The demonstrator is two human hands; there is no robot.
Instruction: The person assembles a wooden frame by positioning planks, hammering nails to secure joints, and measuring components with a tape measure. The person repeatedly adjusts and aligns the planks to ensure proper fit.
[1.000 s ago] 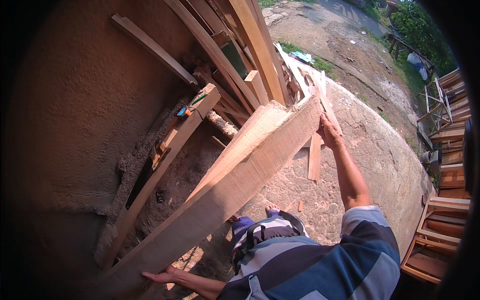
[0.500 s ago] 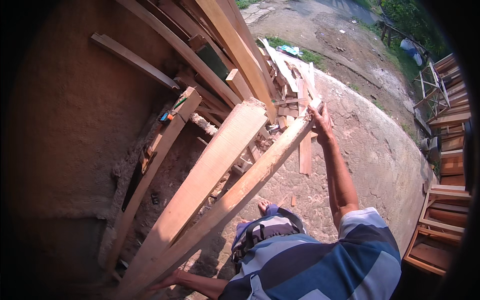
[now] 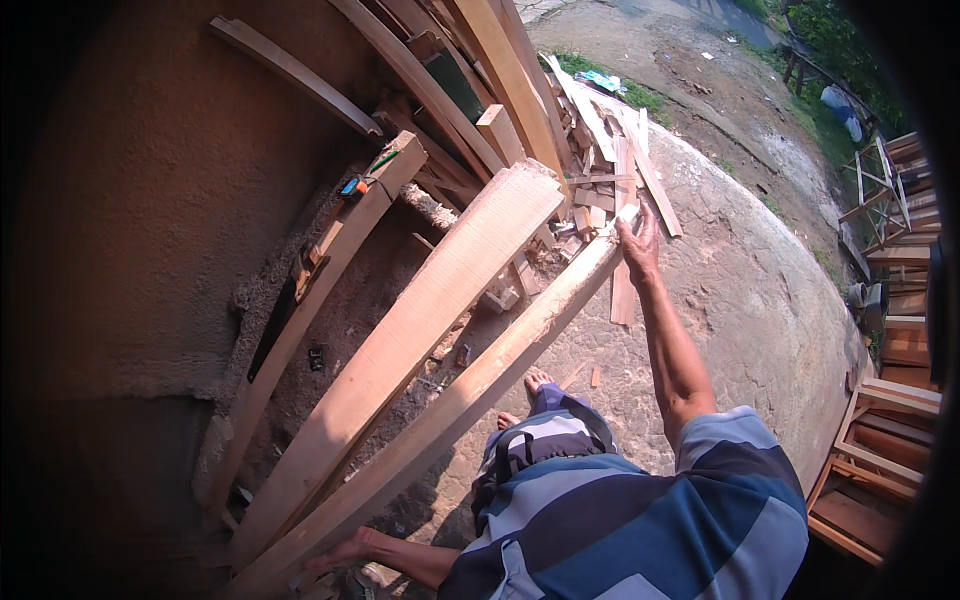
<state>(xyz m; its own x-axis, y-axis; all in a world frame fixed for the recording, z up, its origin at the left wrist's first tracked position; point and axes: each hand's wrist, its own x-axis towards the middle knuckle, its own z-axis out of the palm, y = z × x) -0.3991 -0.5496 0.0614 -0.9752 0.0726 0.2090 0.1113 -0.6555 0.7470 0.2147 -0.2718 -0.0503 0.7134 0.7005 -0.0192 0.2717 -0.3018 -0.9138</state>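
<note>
A long squared wooden beam (image 3: 480, 375) runs slantwise from the lower left up to the right, with rough, frayed wood near its far end. My right hand (image 3: 640, 243) is closed around that far end, arm stretched forward. Low at the left, my left hand (image 3: 345, 549) holds the same beam near its other end; its fingertips are partly hidden by the wood. Just left of the beam lies a wide pale plank (image 3: 420, 320), close alongside. Farther left, another timber (image 3: 335, 270) carries a handsaw (image 3: 283, 310), a small blue-and-orange tool (image 3: 352, 189) and a green pencil-like stick (image 3: 384, 160).
Tall boards (image 3: 510, 80) lean at the back left by the brown wall (image 3: 130, 250). Offcuts (image 3: 620, 165) are heaped past the beam's far end. Wooden frames (image 3: 880, 440) stand along the right. My bare feet (image 3: 537, 380) are on rough concrete (image 3: 740, 290).
The beam's far end stays in my right hand. At the near end, more of my left hand shows beside the wood. My view has shifted, so the surroundings sit farther right.
</note>
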